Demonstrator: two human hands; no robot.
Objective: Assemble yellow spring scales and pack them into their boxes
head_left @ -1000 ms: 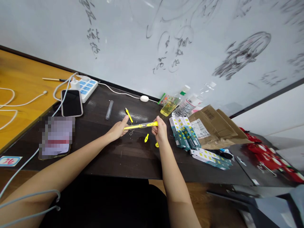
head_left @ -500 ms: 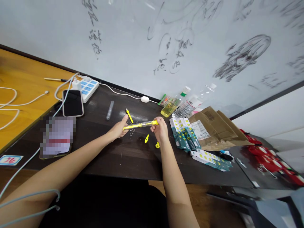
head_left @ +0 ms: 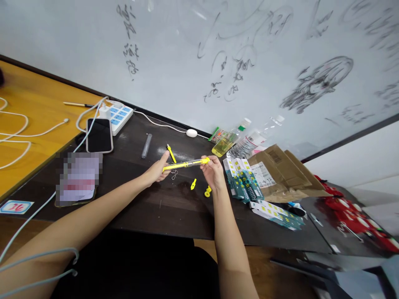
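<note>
Both my hands hold a long yellow and clear pen-like tool (head_left: 187, 164) level above the dark table (head_left: 156, 207). My left hand (head_left: 158, 169) pinches its left end. My right hand (head_left: 213, 171) grips its right end, fingers closed round it. Small yellow parts lie under the hands: a clip (head_left: 193, 183), a ring-like piece (head_left: 207, 191), and a short yellow stick (head_left: 171, 153) behind the tool. A thin wire spring (head_left: 173, 174) lies on the table beneath the tool.
A phone (head_left: 99, 135) and a power strip (head_left: 118, 114) lie at the back left, with a clear tube (head_left: 146, 145) nearby. Green and white boxes (head_left: 243, 178), bottles (head_left: 229, 139) and a cardboard box (head_left: 280, 170) crowd the right. White cables (head_left: 18, 133) cross the orange table.
The view has shifted slightly. My right hand has turned a little on the tool's right end; the tool stays held level between both hands.
</note>
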